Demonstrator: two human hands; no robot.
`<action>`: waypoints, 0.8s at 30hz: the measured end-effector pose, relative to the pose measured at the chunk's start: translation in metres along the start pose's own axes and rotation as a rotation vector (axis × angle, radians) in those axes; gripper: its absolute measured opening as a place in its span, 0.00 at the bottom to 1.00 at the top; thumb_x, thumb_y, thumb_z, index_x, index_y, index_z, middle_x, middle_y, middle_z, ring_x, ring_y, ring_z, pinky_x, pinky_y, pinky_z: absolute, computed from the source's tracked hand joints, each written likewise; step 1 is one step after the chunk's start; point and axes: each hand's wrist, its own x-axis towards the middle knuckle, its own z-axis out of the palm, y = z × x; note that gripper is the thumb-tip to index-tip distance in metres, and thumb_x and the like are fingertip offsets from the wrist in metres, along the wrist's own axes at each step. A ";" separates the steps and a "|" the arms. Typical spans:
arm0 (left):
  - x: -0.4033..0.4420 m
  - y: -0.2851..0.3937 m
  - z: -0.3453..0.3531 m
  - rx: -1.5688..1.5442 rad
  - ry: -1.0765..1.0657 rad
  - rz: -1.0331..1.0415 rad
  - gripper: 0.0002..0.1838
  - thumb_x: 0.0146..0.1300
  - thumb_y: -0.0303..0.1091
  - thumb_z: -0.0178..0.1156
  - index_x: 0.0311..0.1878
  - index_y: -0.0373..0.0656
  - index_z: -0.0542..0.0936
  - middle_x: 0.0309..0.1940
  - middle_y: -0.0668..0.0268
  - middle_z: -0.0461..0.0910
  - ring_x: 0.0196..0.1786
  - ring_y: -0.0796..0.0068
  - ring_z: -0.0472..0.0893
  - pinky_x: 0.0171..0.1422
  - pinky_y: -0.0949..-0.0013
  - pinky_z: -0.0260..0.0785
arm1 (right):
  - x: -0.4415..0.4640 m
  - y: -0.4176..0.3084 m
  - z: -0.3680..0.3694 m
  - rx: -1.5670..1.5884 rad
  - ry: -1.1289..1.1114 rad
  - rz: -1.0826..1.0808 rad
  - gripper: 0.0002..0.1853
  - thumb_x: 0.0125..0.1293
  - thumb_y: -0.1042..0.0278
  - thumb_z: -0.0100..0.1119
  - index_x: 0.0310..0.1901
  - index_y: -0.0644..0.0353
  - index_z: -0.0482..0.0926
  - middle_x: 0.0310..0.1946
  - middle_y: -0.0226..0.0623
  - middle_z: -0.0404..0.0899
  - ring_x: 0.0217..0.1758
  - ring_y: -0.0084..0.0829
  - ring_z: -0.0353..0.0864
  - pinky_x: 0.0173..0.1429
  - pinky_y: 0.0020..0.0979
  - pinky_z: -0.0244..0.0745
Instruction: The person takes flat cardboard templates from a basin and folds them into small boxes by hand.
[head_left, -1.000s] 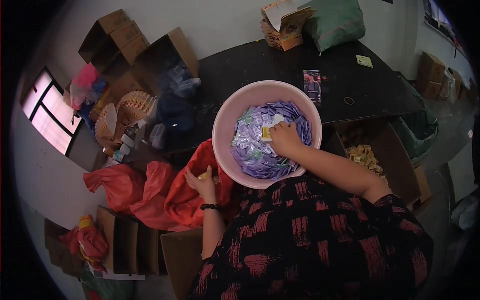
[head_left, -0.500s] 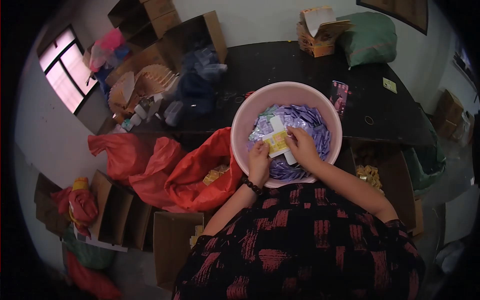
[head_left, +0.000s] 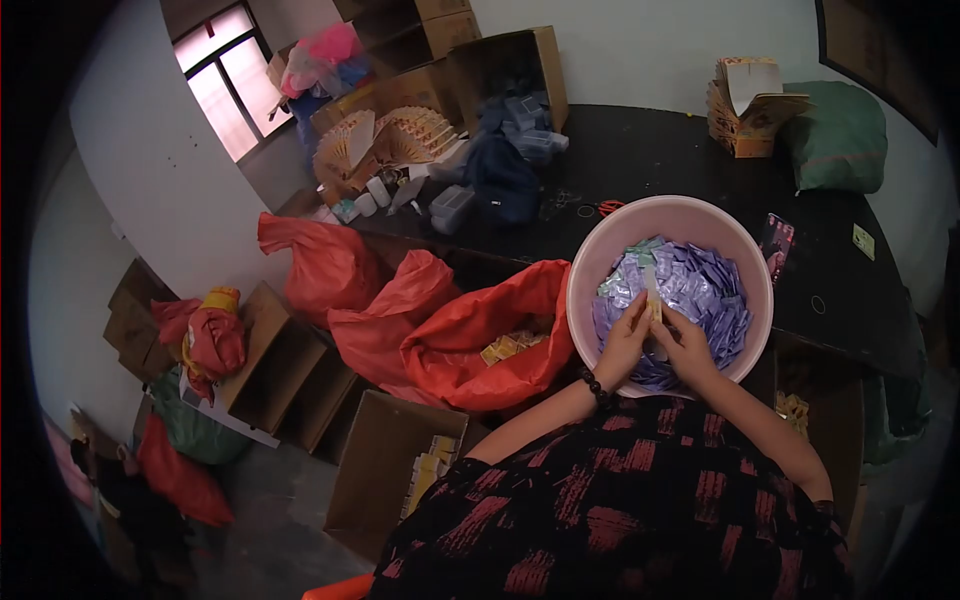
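Note:
Both hands are over a pale pink tub (head_left: 757, 250) heaped with small purple packets (head_left: 705, 285), some greenish ones lying at its far left. Between the fingertips is a small yellow-and-white carton (head_left: 653, 300), seen nearly edge-on with a white flap pointing away from me. My left hand (head_left: 624, 342), a dark bead bracelet on its wrist, grips the carton from the left. My right hand (head_left: 686, 345) closes on it from the right. The fingers hide much of the carton, so I cannot tell whether anything is inside it.
Left of the tub, an open red sack (head_left: 490, 375) holds small yellow cartons. A cardboard box (head_left: 395, 440) with more cartons stands below it. On the black table (head_left: 640, 140) are red-handled scissors (head_left: 611, 208), a phone (head_left: 777, 245), a green sack (head_left: 838, 135) and clear plastic containers (head_left: 452, 207).
The view has swung left, so the tub sits farther right. The carton has turned from showing its broad yellow face to nearly edge-on, and my hands have come closer together.

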 end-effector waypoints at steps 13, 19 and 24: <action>-0.011 0.025 0.001 -0.058 -0.132 0.020 0.22 0.61 0.26 0.62 0.58 0.38 0.69 0.52 0.63 0.72 0.56 0.75 0.74 0.57 0.74 0.70 | 0.002 0.002 -0.021 0.226 -0.055 -0.104 0.21 0.67 0.75 0.48 0.62 0.61 0.66 0.58 0.36 0.67 0.57 0.27 0.71 0.60 0.27 0.66; -0.015 0.025 0.006 -0.054 -0.143 0.004 0.17 0.61 0.26 0.62 0.52 0.38 0.71 0.47 0.64 0.72 0.53 0.76 0.76 0.53 0.76 0.72 | 0.007 0.015 -0.029 0.345 -0.123 -0.038 0.14 0.63 0.74 0.51 0.52 0.61 0.71 0.47 0.31 0.71 0.48 0.22 0.72 0.54 0.23 0.66; -0.012 0.019 0.003 0.045 -0.143 0.036 0.17 0.63 0.29 0.60 0.54 0.38 0.71 0.49 0.66 0.72 0.47 0.79 0.78 0.52 0.79 0.71 | 0.008 0.029 -0.027 0.354 -0.088 -0.083 0.10 0.62 0.73 0.54 0.46 0.60 0.72 0.43 0.30 0.72 0.45 0.21 0.71 0.52 0.23 0.66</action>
